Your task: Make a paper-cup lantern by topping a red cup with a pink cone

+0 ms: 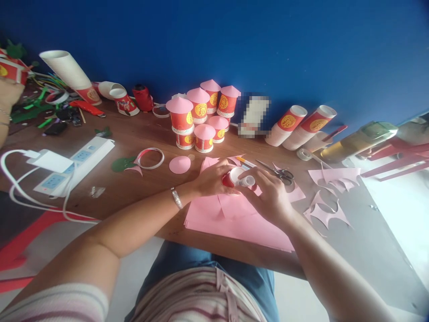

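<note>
My left hand (214,178) is wrapped round a red paper cup (228,180), whose pale open end faces up. In my right hand (268,192) is a small white tube that looks like a glue bottle (247,180), tilted against the cup's rim; its tip is hard to make out. Under both hands lies a stack of pink paper (234,226). A pink paper cone (180,164) rests on the table left of my left hand. Just beyond my right hand are black scissors (283,175) and an orange-and-white pen (245,162).
Several red cups with pink cone tops (198,103) stand at the back. Stacked paper cups (284,127) lean at right, near a tape roll (304,154). Pink scraps (330,214) lie at right. A power strip (78,163) with white cables is at left. Another person's arm (8,100) shows far left.
</note>
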The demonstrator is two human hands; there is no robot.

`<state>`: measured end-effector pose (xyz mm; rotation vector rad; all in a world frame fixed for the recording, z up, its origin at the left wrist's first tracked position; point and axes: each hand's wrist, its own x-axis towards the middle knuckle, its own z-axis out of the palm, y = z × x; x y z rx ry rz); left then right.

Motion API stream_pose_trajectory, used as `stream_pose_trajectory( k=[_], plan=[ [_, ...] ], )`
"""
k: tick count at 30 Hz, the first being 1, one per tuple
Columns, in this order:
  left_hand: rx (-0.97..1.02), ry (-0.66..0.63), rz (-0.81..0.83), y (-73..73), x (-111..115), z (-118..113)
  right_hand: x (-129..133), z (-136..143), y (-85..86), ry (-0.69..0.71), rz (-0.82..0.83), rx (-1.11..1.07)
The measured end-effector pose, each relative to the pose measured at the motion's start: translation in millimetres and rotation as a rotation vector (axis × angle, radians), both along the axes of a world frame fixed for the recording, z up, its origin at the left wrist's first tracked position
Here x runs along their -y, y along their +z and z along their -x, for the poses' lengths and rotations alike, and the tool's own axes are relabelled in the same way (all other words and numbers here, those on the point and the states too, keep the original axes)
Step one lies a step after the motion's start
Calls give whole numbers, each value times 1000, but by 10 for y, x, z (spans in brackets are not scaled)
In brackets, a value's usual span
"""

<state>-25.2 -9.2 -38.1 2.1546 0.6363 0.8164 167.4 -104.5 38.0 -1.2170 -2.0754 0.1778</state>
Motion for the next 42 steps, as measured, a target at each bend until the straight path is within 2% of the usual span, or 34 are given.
stream_pose_trajectory(
  k=[6,9,13,16,19,23,27,30,33,36,38,42],
  plan=[
    [-13,8,29,28,21,6,17,54,-9,-2,47,14],
    [-33,14,12,10,17,-4,24,58,10,22,140,-49],
    [-34,18,-2,-1,8,-12,7,-36,54,-43,321,-364],
    [-44,37,44,63,32,-4,-42,-156,49,-97,341,-721],
    [-74,54,75,174,76,3,-109,-248,-42,-112,355,-959],
    [-128,79,107,271,115,-4,-183,-310,-229,-146,437,-1071],
    [-59,66,106,235,98,10,-239,-371,-338,-130,455,-1128],
    [-4,85,105,185,52,74,-275,-415,-364,-112,437,-1160],
    [86,143,122,194,0,165,-288,-427,-357,-96,427,-1208],
    [182,286,68,293,-19,224,-262,-396,-301,-67,440,-1262],
    [227,333,-10,396,10,224,-219,-349,-238,-35,444,-1264],
    [247,246,-106,608,217,131,-64,-188,-106,16,424,-1216]
  ],
)
